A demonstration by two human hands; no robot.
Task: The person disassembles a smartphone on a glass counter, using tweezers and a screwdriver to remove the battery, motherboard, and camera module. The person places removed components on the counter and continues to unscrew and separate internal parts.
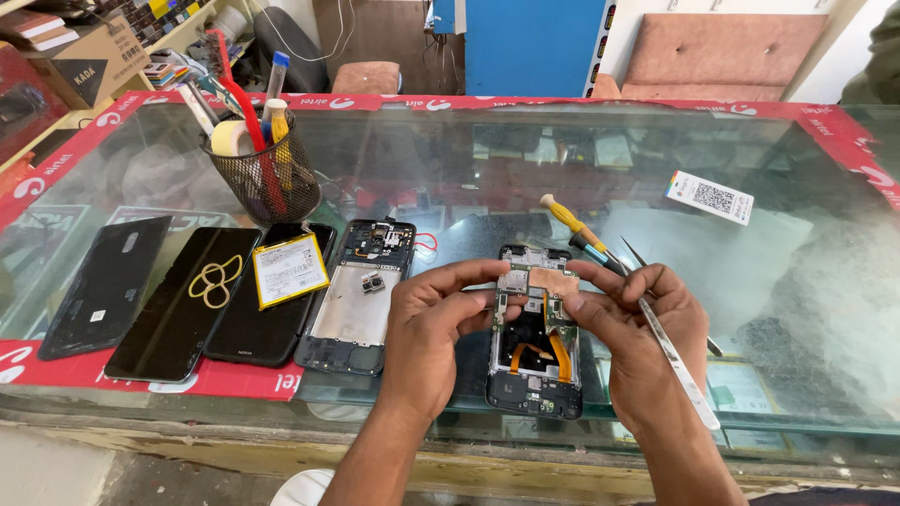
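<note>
Glass surface point(525, 159), red-bordered. One opened phone point(534, 328) lies centre, long axis 12-to-6, right between both hands. Left hand point(433, 328) at its 9 o'clock, fingers pinched narrow on the top-left edge. Right hand point(630, 323) at 3 o'clock, closed on tweezers point(677, 361) and a yellow-handled screwdriver point(569, 221), fingertips touching the copper-coloured board shield. Both equally near. At 9 o'clock: four phone bodies in a row, one battery point(290, 270), one mesh tool cup point(264, 173).

Opened phone point(534, 356) centre on glass counter point(797, 281); tool cup point(262, 173) back-left.
</note>
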